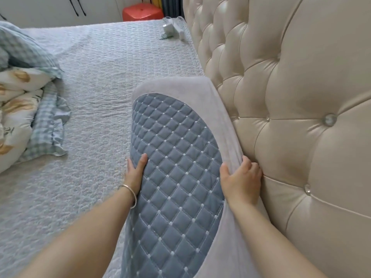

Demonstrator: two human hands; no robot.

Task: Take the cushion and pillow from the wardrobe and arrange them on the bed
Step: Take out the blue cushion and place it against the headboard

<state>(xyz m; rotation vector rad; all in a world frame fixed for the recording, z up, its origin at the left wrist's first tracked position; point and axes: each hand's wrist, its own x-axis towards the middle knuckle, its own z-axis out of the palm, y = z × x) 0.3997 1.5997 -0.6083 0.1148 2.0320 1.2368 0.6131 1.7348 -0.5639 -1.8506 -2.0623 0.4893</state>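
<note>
The bed (96, 81) fills the left of the view under a pale textured cover, and the tufted cream headboard (291, 93) towers on the right, cut off at the top and right edges. Propped between them stands the cushion (176, 149), blue quilted face toward the camera, grey border pressed against the headboard; its lower end runs out of frame. At the left edge a bundle of bedding (26, 109), floral and checked, is only partly in view. Far back there's a wardrobe (60, 9), a red stool (142, 14) and some small white items (172, 29) too blurred to name. The left hand (135, 173), bangle (130, 194) on the wrist, lies flat and open against the cushion's left edge, fingers hidden behind it. The right hand (241, 181) is clenched on the grey border, bunching the fabric beside the headboard.
</note>
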